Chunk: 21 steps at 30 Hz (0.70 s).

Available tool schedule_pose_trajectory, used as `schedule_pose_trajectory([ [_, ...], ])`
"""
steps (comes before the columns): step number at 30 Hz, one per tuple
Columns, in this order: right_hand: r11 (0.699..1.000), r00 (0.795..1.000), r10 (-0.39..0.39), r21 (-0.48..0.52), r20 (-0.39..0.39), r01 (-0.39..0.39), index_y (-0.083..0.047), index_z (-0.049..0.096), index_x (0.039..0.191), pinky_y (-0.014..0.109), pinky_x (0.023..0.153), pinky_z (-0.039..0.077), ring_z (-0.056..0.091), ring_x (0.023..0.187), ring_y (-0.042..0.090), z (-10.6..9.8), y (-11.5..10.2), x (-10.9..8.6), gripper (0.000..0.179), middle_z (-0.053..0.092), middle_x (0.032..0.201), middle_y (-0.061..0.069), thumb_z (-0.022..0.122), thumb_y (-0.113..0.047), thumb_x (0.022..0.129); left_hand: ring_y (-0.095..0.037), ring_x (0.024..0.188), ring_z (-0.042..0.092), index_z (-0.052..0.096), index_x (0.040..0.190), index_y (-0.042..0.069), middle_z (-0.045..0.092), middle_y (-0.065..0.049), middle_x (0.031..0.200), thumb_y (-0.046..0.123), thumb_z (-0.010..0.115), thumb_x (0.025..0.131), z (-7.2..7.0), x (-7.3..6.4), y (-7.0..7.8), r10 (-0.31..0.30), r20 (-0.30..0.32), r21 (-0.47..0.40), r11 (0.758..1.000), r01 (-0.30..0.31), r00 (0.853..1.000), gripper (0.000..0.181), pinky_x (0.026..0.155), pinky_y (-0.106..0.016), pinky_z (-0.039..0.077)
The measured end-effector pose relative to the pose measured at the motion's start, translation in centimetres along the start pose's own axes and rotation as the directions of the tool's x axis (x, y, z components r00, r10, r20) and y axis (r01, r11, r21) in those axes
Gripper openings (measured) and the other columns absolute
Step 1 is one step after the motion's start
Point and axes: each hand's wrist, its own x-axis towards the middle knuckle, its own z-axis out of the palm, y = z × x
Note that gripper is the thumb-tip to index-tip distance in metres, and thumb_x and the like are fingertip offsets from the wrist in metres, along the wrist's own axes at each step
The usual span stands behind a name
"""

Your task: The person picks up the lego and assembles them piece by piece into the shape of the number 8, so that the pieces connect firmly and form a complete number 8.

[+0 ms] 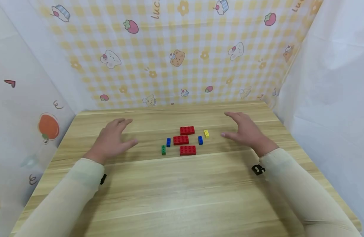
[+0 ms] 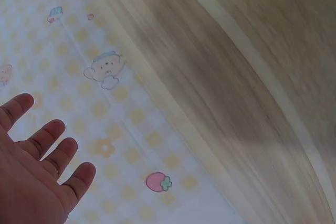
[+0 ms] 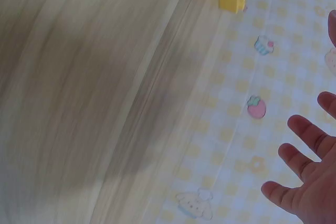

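Three red bricks lie on the table in the head view: a back one [image 1: 187, 130], a middle one [image 1: 181, 140] and a front one [image 1: 188, 150]. Left of them are a small blue brick [image 1: 168, 142] and a small green brick [image 1: 163, 149]. To their right sit another blue brick [image 1: 200, 140] and a yellow brick [image 1: 206, 134]. My left hand [image 1: 113, 140] hovers left of the green brick, fingers spread and holding nothing. My right hand [image 1: 244, 131] is over the table to the right of the yellow brick, also with nothing in it, its fingers apart in the right wrist view.
The wooden table [image 1: 182, 191] reaches back to a yellow checked cloth [image 1: 199, 72] with cartoon prints. White sheets hang at the left [image 1: 19, 98] and right [image 1: 333, 98] sides. A black strap piece [image 1: 258, 170] shows at the right wrist.
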Motion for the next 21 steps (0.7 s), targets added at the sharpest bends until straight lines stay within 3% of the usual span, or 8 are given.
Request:
schedule_pose_trajectory([
  [9,0.999,0.999,-0.021,0.031,0.036,0.02,-0.005,0.053,0.152,0.064,0.112,0.041,0.051,0.136,0.045,0.9,-1.8,0.5,0.077,0.056,0.149,0.022,0.082,-0.043,0.092,-0.051,0.147,0.037,0.042,0.159,0.008,0.04,-0.024,0.161,0.05,0.069,0.1,1.2,0.3,1.6,0.02,0.043,-0.103,0.995,-0.015,0.999,0.078,0.117,-0.072,0.028],
  [21,0.996,0.994,-0.045,0.082,0.098,0.037,-0.003,0.065,0.139,0.058,0.109,0.046,0.057,0.127,0.04,3.0,-4.0,1.1,0.062,0.065,0.136,0.021,0.084,-0.037,0.091,-0.048,0.145,0.04,0.052,0.153,0.007,0.042,-0.02,0.16,0.052,0.067,0.101,2.3,0.7,2.7,0.014,0.096,-0.135,0.991,-0.001,0.995,0.07,0.117,-0.069,0.034],
])
